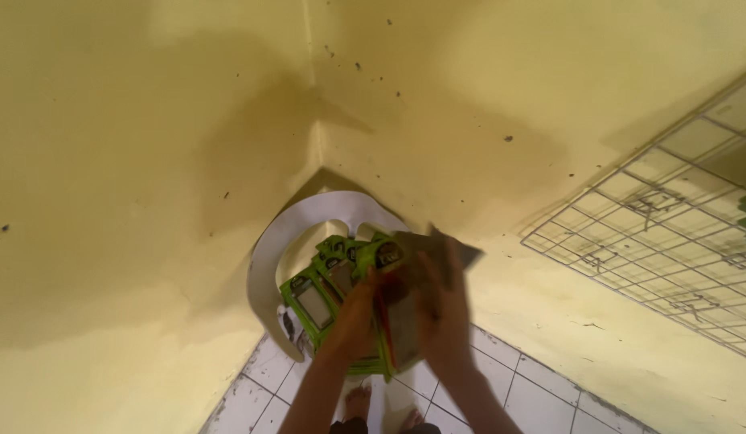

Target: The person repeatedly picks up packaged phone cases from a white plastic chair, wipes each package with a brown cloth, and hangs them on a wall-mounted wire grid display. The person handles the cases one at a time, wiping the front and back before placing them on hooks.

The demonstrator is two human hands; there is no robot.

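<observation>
In the head view, both my hands reach into a corner between two yellow walls. My left hand (353, 317) grips a stack of flat green packets (329, 281), fanned out toward the left. My right hand (441, 309) is closed on a flat grey card or packet (437, 249) at the right side of the stack, which is blurred. Behind the packets stands a white curved plastic object (268, 265) leaning in the corner. My fingers hide the lower part of the stack.
A white wire grid panel (670, 233) hangs on the right wall. White floor tiles (518, 394) with dark grout lie below, and my bare feet (381, 414) show at the bottom edge. Both walls carry dark stains and specks.
</observation>
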